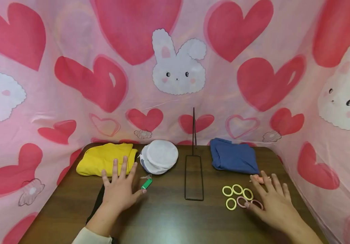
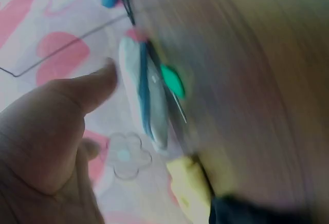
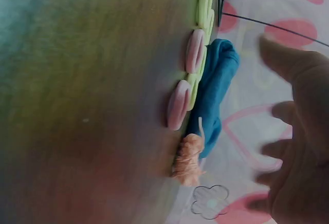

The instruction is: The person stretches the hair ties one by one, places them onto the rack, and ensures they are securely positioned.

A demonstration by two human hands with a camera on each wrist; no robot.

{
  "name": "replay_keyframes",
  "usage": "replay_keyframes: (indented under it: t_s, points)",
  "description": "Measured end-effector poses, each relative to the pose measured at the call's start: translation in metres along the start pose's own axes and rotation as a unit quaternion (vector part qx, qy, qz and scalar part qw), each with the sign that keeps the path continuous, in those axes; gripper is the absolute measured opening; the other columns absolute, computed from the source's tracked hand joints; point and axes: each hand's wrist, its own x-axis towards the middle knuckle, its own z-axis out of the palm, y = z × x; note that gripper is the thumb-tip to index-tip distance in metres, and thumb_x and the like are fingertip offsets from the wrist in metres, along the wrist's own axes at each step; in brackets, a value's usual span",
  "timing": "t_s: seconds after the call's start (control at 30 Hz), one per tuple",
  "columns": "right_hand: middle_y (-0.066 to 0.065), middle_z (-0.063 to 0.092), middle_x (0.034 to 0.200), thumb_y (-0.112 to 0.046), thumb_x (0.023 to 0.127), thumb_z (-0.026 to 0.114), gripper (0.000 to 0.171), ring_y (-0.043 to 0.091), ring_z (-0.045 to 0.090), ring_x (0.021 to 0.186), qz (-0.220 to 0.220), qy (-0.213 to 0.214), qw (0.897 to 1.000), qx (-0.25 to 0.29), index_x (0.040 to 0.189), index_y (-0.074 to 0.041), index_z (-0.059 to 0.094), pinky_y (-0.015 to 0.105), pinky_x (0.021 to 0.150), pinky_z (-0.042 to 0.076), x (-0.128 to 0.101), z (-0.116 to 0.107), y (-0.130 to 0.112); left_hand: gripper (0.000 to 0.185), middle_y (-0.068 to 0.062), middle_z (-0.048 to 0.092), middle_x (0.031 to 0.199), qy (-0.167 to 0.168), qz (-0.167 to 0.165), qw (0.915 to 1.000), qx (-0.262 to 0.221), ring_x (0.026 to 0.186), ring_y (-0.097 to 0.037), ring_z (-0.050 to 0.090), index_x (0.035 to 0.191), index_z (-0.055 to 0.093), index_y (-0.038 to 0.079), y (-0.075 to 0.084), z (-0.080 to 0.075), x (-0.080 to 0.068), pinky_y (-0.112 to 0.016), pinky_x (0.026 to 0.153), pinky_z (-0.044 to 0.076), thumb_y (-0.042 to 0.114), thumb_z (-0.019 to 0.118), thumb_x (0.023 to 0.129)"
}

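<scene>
My left hand (image 1: 120, 191) hovers with spread fingers and holds nothing. A key with a green tag (image 1: 147, 183) lies just beyond its thumb, and a folded yellow cloth (image 1: 104, 159) lies past its fingertips. In the left wrist view the thumb (image 2: 97, 88) overlaps the backdrop beside a white cap (image 2: 134, 80) with a blue band. My right hand (image 1: 275, 206), also spread and holding nothing, overlaps a bundle of orange cord (image 1: 261, 178) and a pink ring (image 1: 256, 204). Several yellow rings (image 1: 231, 204) and another pink ring (image 1: 241, 202) lie left of it.
A black wire stand (image 1: 194, 199) rises at the middle of the brown table (image 1: 168, 220). Folded blue cloth (image 1: 234, 157) lies at the back right. Something black (image 1: 97, 203) lies partly hidden under the left forearm. A pink heart-and-rabbit curtain (image 1: 175, 101) closes off the back and sides.
</scene>
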Motion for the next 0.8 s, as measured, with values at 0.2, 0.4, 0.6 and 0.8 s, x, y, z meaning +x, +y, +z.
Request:
replay_keyframes:
  t_s: [0.2, 0.4, 0.6, 0.8]
  points:
    - [0.017, 0.067, 0.129, -0.041, 0.071, 0.094, 0.083, 0.042, 0.062, 0.116, -0.017, -0.081, 0.994, 0.071, 0.138, -0.001, 0.063, 0.062, 0.093, 0.049, -0.006, 0.009, 0.014, 0.088, -0.01, 0.02, 0.171, -0.033, 0.072, 0.9935, -0.082, 0.147, -0.041, 0.025, 0.159, 0.045, 0.024, 0.036, 0.015, 0.013, -0.07, 0.104, 0.028, 0.058, 0.079, 0.085]
    - [0.011, 0.071, 0.121, -0.028, 0.071, 0.095, 0.068, 0.034, 0.066, 0.112, -0.001, -0.114, 0.99, 0.085, 0.129, -0.002, 0.069, 0.056, 0.093, 0.051, -0.001, 0.017, 0.021, 0.075, -0.009, 0.044, 0.157, -0.047, 0.117, 0.9818, -0.143, 0.136, -0.037, 0.041, 0.152, 0.056, 0.02, 0.069, 0.031, 0.029, -0.066, 0.101, 0.035, 0.051, 0.079, 0.087]
    - [0.006, 0.073, 0.114, -0.024, 0.074, 0.093, 0.053, 0.027, 0.068, 0.103, 0.012, -0.129, 0.988, 0.081, 0.12, -0.006, 0.074, 0.053, 0.088, 0.054, 0.006, 0.016, 0.02, 0.076, -0.01, 0.052, 0.147, -0.068, 0.14, 0.9752, -0.157, 0.131, -0.034, 0.049, 0.151, 0.056, 0.018, 0.092, 0.037, 0.04, -0.061, 0.105, 0.039, 0.049, 0.079, 0.087]
    - [-0.005, 0.073, 0.098, -0.016, 0.077, 0.089, 0.032, 0.013, 0.066, 0.088, 0.012, -0.111, 0.991, 0.067, 0.107, -0.013, 0.077, 0.043, 0.077, 0.055, 0.007, 0.017, 0.016, 0.076, -0.007, 0.053, 0.144, -0.086, 0.172, 0.9716, -0.137, 0.131, -0.03, 0.048, 0.152, 0.055, 0.021, 0.112, 0.044, 0.047, -0.053, 0.106, 0.041, 0.054, 0.078, 0.087]
